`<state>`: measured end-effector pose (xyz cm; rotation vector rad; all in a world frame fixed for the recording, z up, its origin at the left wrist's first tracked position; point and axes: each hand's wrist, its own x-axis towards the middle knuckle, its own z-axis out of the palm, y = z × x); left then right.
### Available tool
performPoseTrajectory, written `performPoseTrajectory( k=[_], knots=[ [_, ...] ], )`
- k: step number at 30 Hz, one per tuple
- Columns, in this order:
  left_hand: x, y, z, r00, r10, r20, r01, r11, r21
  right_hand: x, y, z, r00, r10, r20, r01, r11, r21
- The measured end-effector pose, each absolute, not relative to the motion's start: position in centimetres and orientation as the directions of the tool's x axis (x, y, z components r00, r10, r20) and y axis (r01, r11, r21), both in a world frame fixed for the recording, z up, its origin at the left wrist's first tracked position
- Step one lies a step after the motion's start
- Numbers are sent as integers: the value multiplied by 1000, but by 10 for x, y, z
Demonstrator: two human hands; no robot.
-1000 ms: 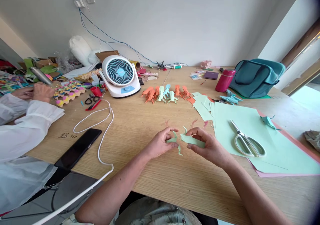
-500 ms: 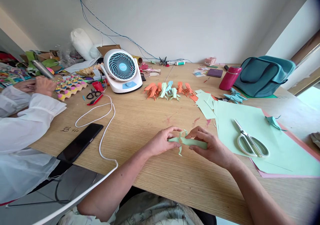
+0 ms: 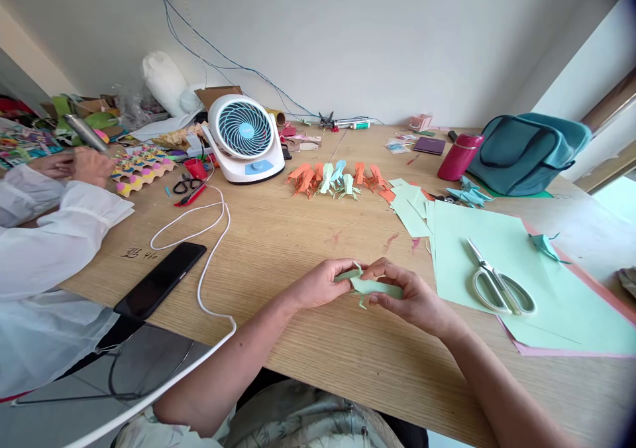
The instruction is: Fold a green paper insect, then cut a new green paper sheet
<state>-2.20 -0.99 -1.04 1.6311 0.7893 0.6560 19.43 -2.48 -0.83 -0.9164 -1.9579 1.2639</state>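
Between my two hands, just above the table's front part, is a pale green folded paper figure (image 3: 375, 287) with thin leg-like points sticking out. My left hand (image 3: 325, 283) pinches its left end, thumb in front and fingers behind. At the other end, my right hand (image 3: 410, 295) grips the strip with the thumb below and the fingertips on top. Part of the paper is hidden by my fingers. Beyond my hands stands a row of finished-looking folded paper figures (image 3: 326, 179) in orange, green and light blue.
Scissors (image 3: 497, 282) lie on large green paper sheets (image 3: 454, 236) at right. Behind are a pink bottle (image 3: 460, 157) and a teal bag (image 3: 527, 153). A fan (image 3: 244, 136), a phone (image 3: 161, 281) and a white cable (image 3: 201, 282) are left, where a co-worker's hands (image 3: 89, 166) hold something.
My right hand has shifted a little left, closer to my left hand. The green paper has turned slightly, and its leg-like points show less. The camera view has moved a little.
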Motion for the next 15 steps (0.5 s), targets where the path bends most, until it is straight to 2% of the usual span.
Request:
performPoseTrajectory(
  k=[7, 15],
  knots=[
    [-30, -10, -12, 564, 825, -47, 198, -80, 977, 194, -23, -15, -484, 851, 205, 314, 387, -867],
    [-28, -13, -13, 470, 881, -51, 241, -72, 968, 190, -26, -5, -423, 897, 126, 412, 314, -856]
  ],
)
